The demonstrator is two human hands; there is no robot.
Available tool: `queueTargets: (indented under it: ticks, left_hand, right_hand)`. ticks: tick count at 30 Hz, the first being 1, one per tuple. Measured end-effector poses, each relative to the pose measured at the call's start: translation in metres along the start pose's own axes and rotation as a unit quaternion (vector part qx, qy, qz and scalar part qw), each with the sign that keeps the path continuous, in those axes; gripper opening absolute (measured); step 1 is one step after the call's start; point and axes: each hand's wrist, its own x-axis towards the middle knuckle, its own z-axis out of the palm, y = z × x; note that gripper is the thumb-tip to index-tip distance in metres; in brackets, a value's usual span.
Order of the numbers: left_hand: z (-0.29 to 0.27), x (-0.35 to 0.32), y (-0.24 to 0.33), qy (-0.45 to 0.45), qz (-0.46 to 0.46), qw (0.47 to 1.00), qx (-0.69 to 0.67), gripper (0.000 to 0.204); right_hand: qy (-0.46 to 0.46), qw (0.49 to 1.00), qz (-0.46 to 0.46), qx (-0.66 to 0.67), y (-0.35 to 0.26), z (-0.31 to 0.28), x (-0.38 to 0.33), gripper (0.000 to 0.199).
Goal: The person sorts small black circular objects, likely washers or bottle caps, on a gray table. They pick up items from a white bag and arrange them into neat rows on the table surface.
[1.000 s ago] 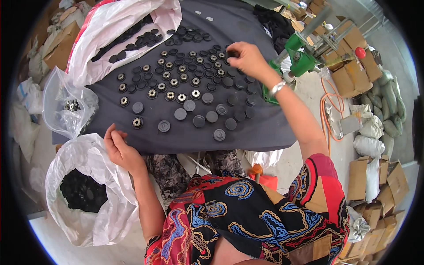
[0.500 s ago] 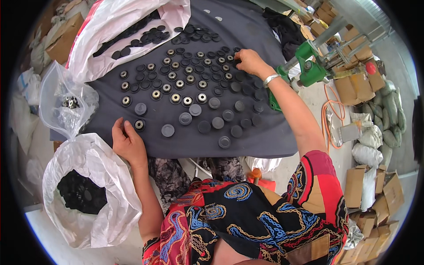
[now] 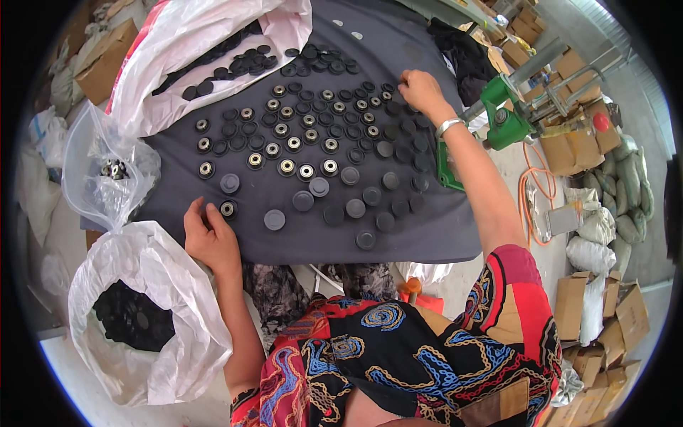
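Note:
My right hand (image 3: 421, 92) is at the table's far right, fingers bent and pressed together over the dark cloth. Whatever is in its fingertips is hidden. Close to its left lies a black round cap with a shiny metal bearing (image 3: 386, 96) in it. My left hand (image 3: 213, 240) rests at the near left table edge, thumb and forefinger apart and nothing in them. Another black cap with a bearing (image 3: 228, 208) lies just beside its thumb. Several such caps with bearings (image 3: 294, 144) stand in loose rows, with black rings (image 3: 249, 128) among them. Solid grey discs (image 3: 274, 220) lie nearer me.
A white sack (image 3: 160, 107) spills black caps at the far left. Beside the table hang a clear bag of bearings (image 3: 114, 169) and a white sack of black parts (image 3: 203, 302). A green press (image 3: 509, 127) stands right, close to my right forearm.
My right hand has moved right, away from the far end of the rows, uncovering a cap with a bearing. My left hand stays by the table edge. The whole view has shifted slightly.

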Motion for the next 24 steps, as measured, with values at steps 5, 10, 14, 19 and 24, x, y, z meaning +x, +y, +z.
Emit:
queueTargets:
  ticks: [5,10,14,19,24]
  left_hand:
    - [-0.002,0.000,0.002,-0.015,-0.009,1.000,-0.013,0.015]
    - [-0.002,0.000,0.004,-0.016,-0.010,1.000,-0.022,0.015]
    - [-0.004,-0.001,0.003,-0.015,-0.018,0.999,-0.023,0.015]
    - [-0.001,0.000,0.005,-0.015,-0.016,0.999,-0.029,0.015]
    - [-0.001,0.000,0.001,-0.007,0.000,1.000,-0.019,0.016]
  right_hand:
    - [-0.072,0.995,0.063,0.025,-0.003,0.021,0.037,0.031]
    - [-0.121,0.989,0.083,-0.002,0.001,0.039,0.061,0.033]
    - [-0.088,0.989,0.083,0.089,0.000,0.039,0.062,0.032]
    - [0.034,0.980,0.047,0.191,0.025,0.054,0.052,0.036]
    - [-0.043,0.996,-0.019,0.081,0.031,0.044,0.055,0.039]
